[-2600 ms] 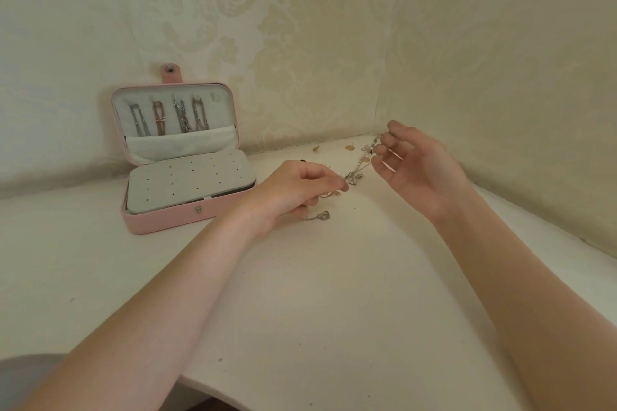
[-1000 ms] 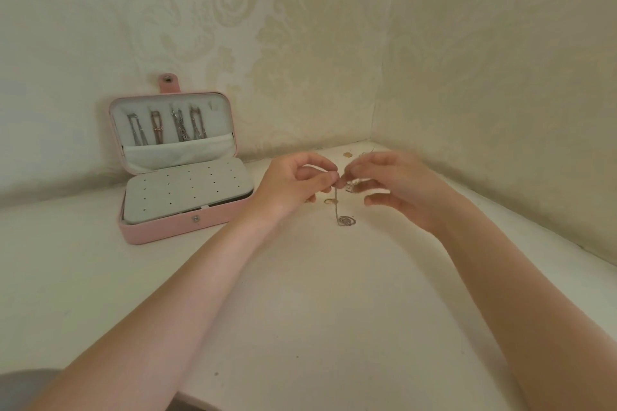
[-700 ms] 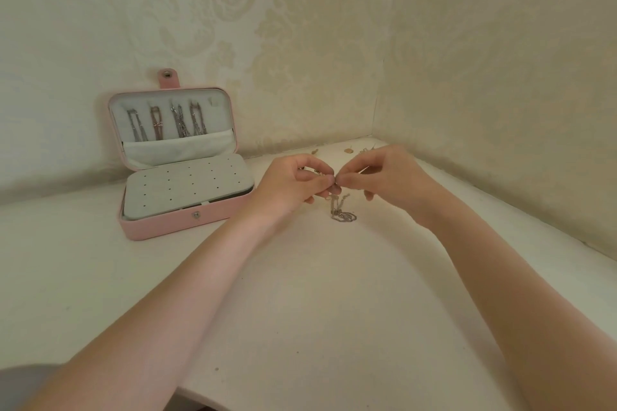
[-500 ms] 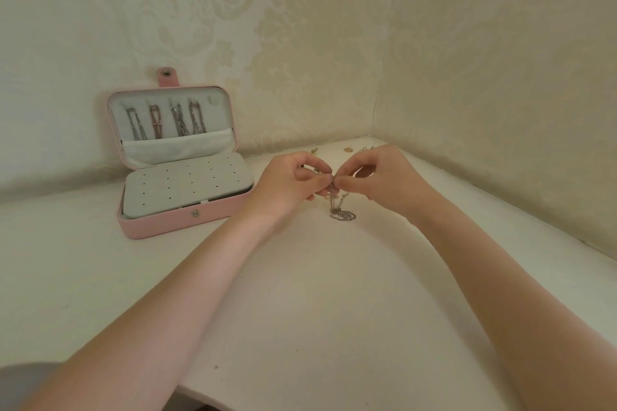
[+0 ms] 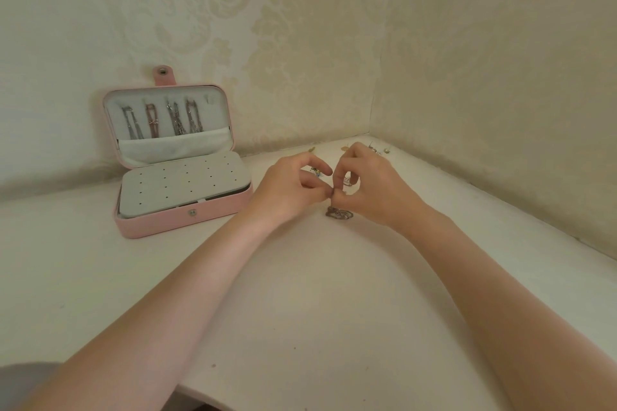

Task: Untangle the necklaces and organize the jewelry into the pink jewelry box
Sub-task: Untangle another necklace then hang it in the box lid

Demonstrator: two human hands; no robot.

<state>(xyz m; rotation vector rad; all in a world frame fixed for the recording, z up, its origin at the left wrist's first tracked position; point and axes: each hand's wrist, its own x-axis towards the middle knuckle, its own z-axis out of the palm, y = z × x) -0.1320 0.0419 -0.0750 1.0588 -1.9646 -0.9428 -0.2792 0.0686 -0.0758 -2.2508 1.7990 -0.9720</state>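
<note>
A thin silver necklace chain hangs from my fingertips, its lower part coiled on the white table. My left hand and my right hand meet just above it, each pinching the chain's top between thumb and forefinger. The pink jewelry box stands open at the left against the wall. Several chains hang in its lid above a white pocket, and a grey panel with small holes covers its base.
Small loose jewelry pieces lie in the table's far corner behind my hands, one more between my fingers' gap. Patterned walls close the table at the back and right. Its front edge curves at the lower left.
My hands came together from apart and now pinch the chain at one spot. The chain's hanging end dropped lower and coiled onto the table.
</note>
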